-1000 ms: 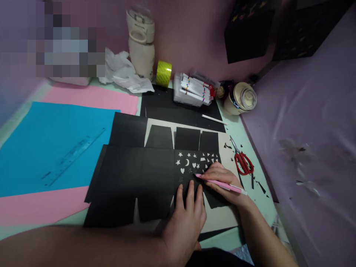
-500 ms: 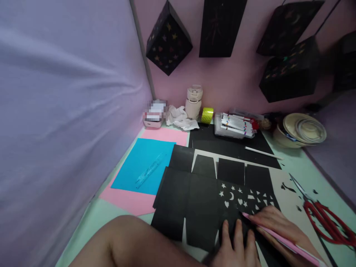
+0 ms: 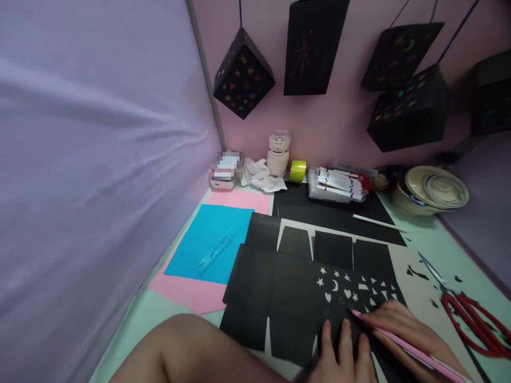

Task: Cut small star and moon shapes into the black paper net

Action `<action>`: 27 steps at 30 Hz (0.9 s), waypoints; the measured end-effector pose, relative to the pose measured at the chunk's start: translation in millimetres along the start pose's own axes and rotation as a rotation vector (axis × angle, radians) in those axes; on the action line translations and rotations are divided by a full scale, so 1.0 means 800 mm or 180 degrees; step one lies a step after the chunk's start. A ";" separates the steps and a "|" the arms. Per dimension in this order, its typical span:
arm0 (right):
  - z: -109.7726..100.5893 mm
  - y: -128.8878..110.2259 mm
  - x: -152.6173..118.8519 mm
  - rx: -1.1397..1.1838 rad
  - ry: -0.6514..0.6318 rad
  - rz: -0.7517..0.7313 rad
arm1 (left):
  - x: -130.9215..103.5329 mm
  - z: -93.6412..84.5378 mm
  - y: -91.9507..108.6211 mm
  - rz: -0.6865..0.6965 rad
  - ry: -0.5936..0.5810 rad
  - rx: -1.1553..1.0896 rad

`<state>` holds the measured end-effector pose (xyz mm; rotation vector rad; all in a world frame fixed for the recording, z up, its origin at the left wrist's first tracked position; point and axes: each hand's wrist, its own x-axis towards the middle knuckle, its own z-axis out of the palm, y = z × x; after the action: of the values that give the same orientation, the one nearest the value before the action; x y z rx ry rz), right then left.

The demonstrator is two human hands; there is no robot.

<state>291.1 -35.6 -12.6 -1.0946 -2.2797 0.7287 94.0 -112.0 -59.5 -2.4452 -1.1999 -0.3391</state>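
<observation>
Black card (image 3: 293,298), cut like an unfolded box with flaps, lies on the table. Small star, moon, heart and triangle cut-outs (image 3: 337,284) show pale in one panel. My left hand (image 3: 345,356) presses flat on the card at the lower edge, fingers spread, holding nothing. Beside it, my right hand (image 3: 407,330) grips a slim pink craft knife (image 3: 393,340) like a pen. Its dark tip touches or hovers just over the card below the hearts; I cannot tell which. White paper (image 3: 403,260) shows beneath the card and through its gaps.
Red-handled scissors (image 3: 471,319) lie at the right among black scraps (image 3: 417,271). A clear pen (image 3: 219,250) rests on blue paper (image 3: 191,234). Behind are a white bottle (image 3: 278,154), yellow tape (image 3: 297,171), a marker case (image 3: 339,186) and a lidded pot (image 3: 431,191). Black boxes (image 3: 244,77) hang above.
The whole view has shifted slightly, so everything sits a little lower and the hanging boxes show more. Both hands keep nearly the same place on the card.
</observation>
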 end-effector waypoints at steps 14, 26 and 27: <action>0.002 0.001 -0.002 -0.0103 0.0116 -0.0136 | 0.009 -0.009 0.001 -0.0164 -0.0201 0.0132; 0.001 -0.007 0.006 -0.0050 0.0227 -0.0157 | 0.003 -0.007 -0.005 0.0172 -0.0234 0.0007; 0.001 -0.008 0.007 -0.0046 0.0224 -0.0152 | 0.002 -0.008 -0.007 0.0232 -0.0201 -0.0002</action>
<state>283.9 -34.6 -7.8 -1.0521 -2.2470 0.6459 90.3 -110.8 -51.8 -2.5100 -1.1327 -0.2431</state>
